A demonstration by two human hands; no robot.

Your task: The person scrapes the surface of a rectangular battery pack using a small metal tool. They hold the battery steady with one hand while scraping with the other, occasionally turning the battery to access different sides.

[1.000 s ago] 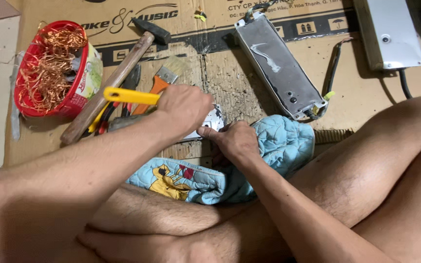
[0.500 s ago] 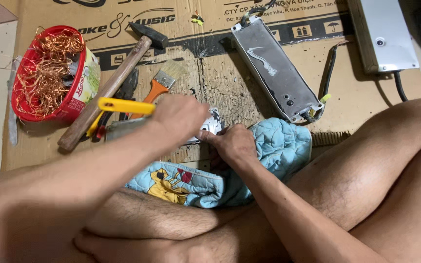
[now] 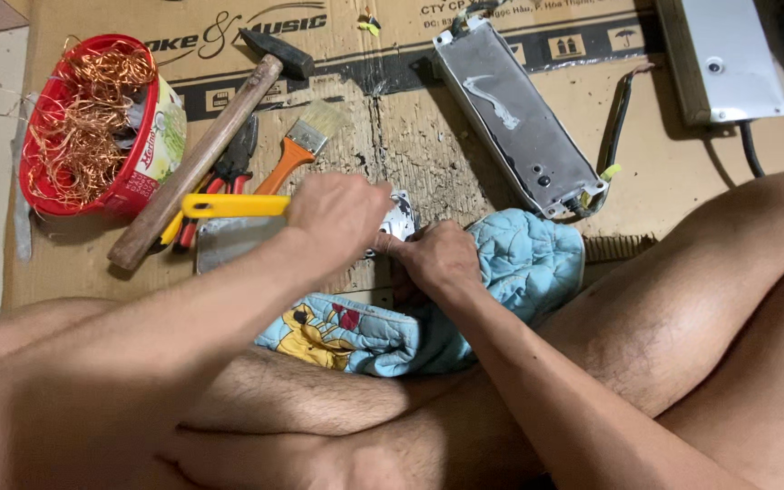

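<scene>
Even, fairly bright overhead light throws soft shadows beside the hammer (image 3: 201,154) and red tub (image 3: 93,127), glares palely off the grey metal casing (image 3: 519,127), and the near forearms blur slightly.

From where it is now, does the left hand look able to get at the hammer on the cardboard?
Probably yes, once freed. The hammer lies uncovered beside the red tub, just beyond the left hand, with nothing on its handle. But that hand grips a yellow-handled tool, so it would have to set that down first.

Left hand (image 3: 338,218) is hiding the yellow-handled tool's (image 3: 233,205) working end; right hand (image 3: 437,259) is covering most of the small metal part (image 3: 401,216).
</scene>
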